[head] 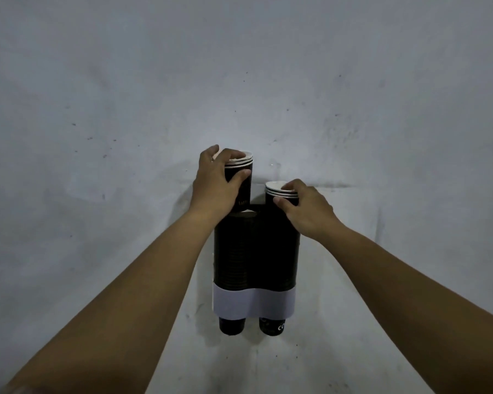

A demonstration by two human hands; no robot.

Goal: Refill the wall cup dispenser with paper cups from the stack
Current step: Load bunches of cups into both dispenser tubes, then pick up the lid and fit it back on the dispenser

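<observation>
Both hands are feeding cups into the two-tube wall dispenser (256, 251): the left hand (215, 184) grips a short nested stack of paper cups (241, 177) above the left tube, and the right hand (308, 209) pinches another stack (281, 191) sunk deeper into the right tube. The loading step looks nearly done; next, each stack likely needs a straight downward push to seat on the cups showing at the bottom outlets (232, 327).

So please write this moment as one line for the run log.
left hand: grips left cups | right hand: grips right cups | dispenser: both stacks partly in

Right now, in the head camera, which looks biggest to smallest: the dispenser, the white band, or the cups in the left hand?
1. Dispenser
2. White band
3. Cups in the left hand, partly hidden, so unsure
</observation>
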